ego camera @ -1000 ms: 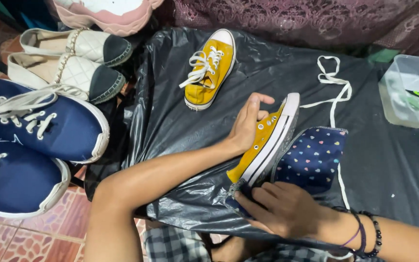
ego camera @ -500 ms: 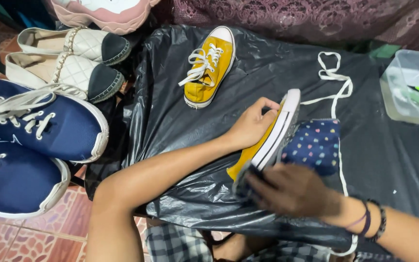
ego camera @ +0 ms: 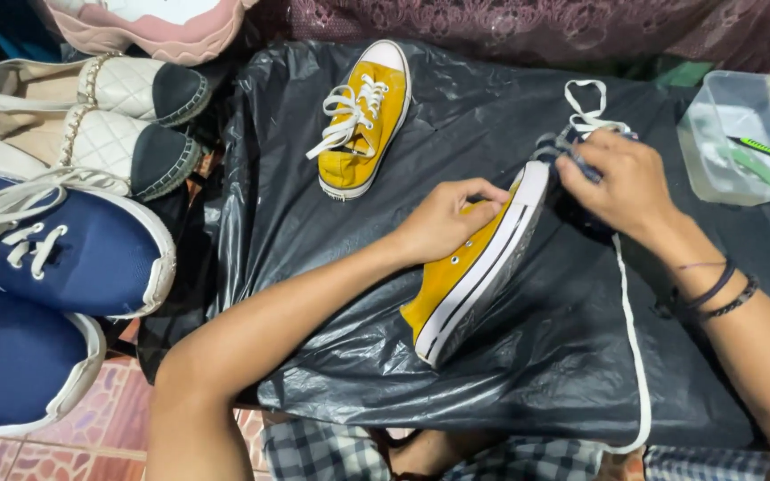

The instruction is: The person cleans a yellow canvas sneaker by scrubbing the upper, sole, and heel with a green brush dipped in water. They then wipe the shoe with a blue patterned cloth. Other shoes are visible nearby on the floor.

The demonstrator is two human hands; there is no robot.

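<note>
The right hand (ego camera: pixel 621 183) has moved from the lower middle of the frame up to the toe of the yellow shoe (ego camera: pixel 474 263), now clenching a dark cloth (ego camera: pixel 572 156) there; the left hand (ego camera: pixel 443 218) still grips the shoe's side at center, on the black plastic sheet (ego camera: pixel 510 356)

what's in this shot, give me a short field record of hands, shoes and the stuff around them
surface: black plastic sheet
left hand: grips the yellow sneaker, tipped on its side, sole toward the camera
right hand: presses a dark blue cloth at the sneaker's toe
second yellow sneaker: upright, laced, apart from the hands
loose white lace: trails across the sheet
left side: two navy sneakers, two cream quilted flats
right edge: clear plastic box
</note>
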